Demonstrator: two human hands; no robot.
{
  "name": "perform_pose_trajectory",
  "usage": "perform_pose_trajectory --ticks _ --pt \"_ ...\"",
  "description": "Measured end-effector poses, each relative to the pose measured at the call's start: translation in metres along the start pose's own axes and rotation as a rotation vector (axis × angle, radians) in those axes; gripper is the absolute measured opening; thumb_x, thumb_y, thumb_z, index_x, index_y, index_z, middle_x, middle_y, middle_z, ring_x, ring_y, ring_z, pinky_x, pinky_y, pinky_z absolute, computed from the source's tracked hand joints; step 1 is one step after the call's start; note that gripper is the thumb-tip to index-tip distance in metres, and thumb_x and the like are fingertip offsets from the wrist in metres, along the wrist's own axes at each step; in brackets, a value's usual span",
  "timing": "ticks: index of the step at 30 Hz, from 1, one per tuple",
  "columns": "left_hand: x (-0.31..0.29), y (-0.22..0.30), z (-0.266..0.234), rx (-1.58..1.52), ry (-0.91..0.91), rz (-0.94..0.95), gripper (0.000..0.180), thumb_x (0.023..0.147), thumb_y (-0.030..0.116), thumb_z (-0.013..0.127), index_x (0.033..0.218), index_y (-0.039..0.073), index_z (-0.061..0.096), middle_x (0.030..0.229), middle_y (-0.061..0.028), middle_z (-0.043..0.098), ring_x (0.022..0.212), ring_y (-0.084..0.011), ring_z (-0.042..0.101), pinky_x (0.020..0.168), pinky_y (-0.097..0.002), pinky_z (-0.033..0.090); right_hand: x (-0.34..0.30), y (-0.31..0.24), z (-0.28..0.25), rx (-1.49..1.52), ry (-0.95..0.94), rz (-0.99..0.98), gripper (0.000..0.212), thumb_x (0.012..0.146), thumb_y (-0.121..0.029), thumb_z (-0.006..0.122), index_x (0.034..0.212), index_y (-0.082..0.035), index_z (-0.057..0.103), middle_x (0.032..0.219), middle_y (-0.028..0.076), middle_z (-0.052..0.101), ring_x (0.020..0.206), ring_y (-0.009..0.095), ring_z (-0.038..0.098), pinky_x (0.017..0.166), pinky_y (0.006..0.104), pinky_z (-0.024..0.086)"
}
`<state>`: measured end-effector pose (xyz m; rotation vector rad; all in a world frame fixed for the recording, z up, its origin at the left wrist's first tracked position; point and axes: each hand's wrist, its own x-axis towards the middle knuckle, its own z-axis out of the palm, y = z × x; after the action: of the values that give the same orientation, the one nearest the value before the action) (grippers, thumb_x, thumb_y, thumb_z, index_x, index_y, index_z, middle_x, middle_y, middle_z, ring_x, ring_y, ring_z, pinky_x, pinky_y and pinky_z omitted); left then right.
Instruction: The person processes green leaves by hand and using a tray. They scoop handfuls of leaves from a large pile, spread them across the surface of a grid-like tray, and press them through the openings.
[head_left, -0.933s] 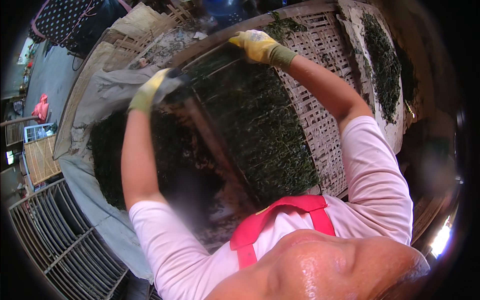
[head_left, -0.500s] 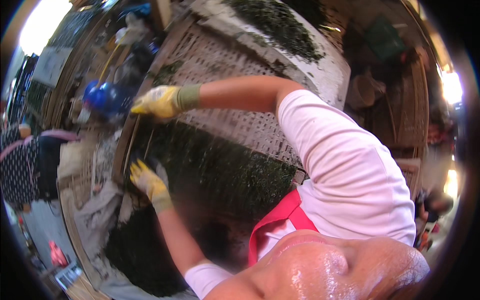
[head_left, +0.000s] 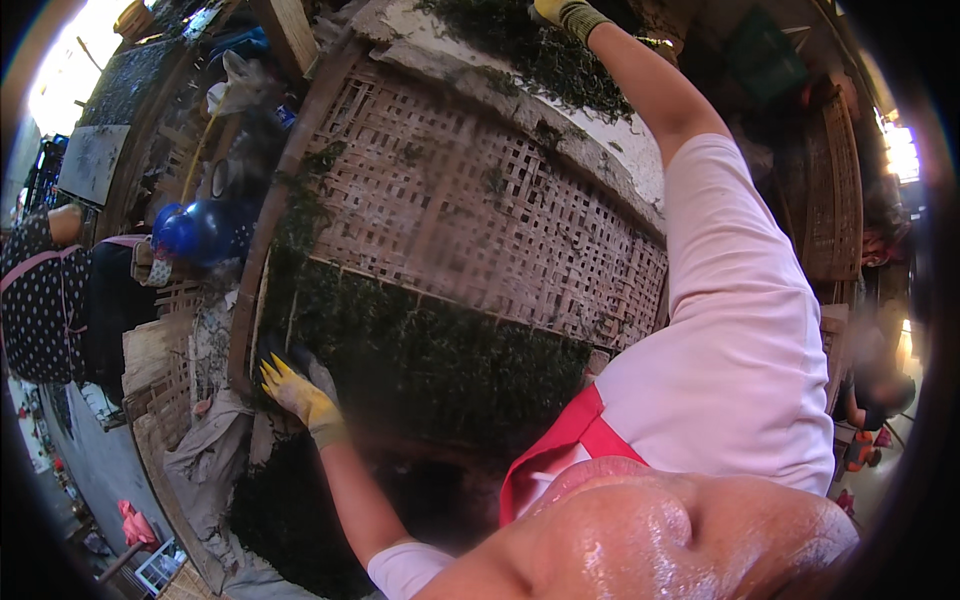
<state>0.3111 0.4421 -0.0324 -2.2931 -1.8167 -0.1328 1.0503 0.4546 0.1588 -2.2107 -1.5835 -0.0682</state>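
My left hand (head_left: 300,392), in a yellow and grey glove, lies at the near left corner of a woven slat tray (head_left: 450,170). Its fingers are stretched out and spread, touching dark green stringy plant matter (head_left: 430,345) that covers the tray's near half. The far half shows bare weave with a few green scraps. At the top edge of the view is my right hand (head_left: 556,12), gloved alike, over a pile of the same green stuff (head_left: 545,55) on a pale slab (head_left: 640,150). The picture edge cuts off its fingers, so its grip is hidden.
A wooden rail (head_left: 285,185) edges the tray on the left. Beyond it are a blue round container (head_left: 200,232) and a person in a dotted garment (head_left: 45,290). More dark green matter (head_left: 290,520) lies near me, beside grey cloth (head_left: 210,440).
My right hand has swung from the tray's left rail to the pile at the top. More of the bare weave shows now. My left hand stays almost where it was.
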Motion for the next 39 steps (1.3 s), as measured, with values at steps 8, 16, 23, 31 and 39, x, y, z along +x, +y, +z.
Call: perform_pose_trajectory --ticks 8,16,23,31,39 --pt "0.007 0.005 -0.002 0.054 -0.119 -0.049 0.049 0.095 0.002 0.038 0.143 0.011 0.042 0.144 -0.0105 0.046 0.132 -0.0264 0.044 0.111 -0.0405 0.033 -0.053 -0.065 0.101 0.049 -0.266 -0.107 0.042 0.084 0.003 0.052 0.125 -0.006 0.058 0.124 0.013 0.061 0.110 0.025 0.060 0.099 0.0356 0.048" --pt "0.006 0.004 -0.001 0.012 -0.048 -0.015 0.045 0.094 0.006 0.041 0.139 0.007 0.046 0.141 -0.0153 0.048 0.130 -0.0296 0.046 0.110 -0.0417 0.034 -0.097 0.007 0.103 0.328 -0.125 -0.078 0.018 0.088 -0.006 0.061 0.106 -0.005 0.064 0.089 0.000 0.064 0.087 0.011 0.054 0.083 0.0303 0.046" --pt "0.002 -0.003 -0.005 0.017 0.006 0.007 0.046 0.095 0.009 0.040 0.140 0.007 0.045 0.140 -0.0131 0.049 0.130 -0.0288 0.046 0.108 -0.0412 0.036 -0.086 -0.052 0.081 0.824 -0.321 0.002 0.046 0.077 -0.007 0.066 0.122 -0.006 0.058 0.121 0.017 0.061 0.110 0.028 0.058 0.090 0.0396 0.050" --pt "0.005 0.003 -0.002 -0.002 -0.047 -0.013 0.046 0.097 0.011 0.038 0.142 0.009 0.043 0.144 -0.0112 0.046 0.133 -0.0267 0.042 0.112 -0.0418 0.032 -0.083 -0.099 0.080 0.452 -0.512 -0.026 0.050 0.085 -0.007 0.060 0.133 -0.010 0.051 0.118 0.018 0.060 0.101 0.027 0.060 0.089 0.0361 0.052" --pt "0.010 0.019 -0.013 -0.086 0.086 0.053 0.043 0.093 0.012 0.046 0.136 0.006 0.049 0.138 -0.0129 0.052 0.126 -0.0292 0.049 0.106 -0.0417 0.036 -0.239 -0.059 0.123 0.232 -0.533 -0.150 0.042 0.101 -0.030 0.043 0.134 -0.004 0.052 0.139 0.021 0.048 0.111 0.023 0.060 0.105 0.0339 0.043"
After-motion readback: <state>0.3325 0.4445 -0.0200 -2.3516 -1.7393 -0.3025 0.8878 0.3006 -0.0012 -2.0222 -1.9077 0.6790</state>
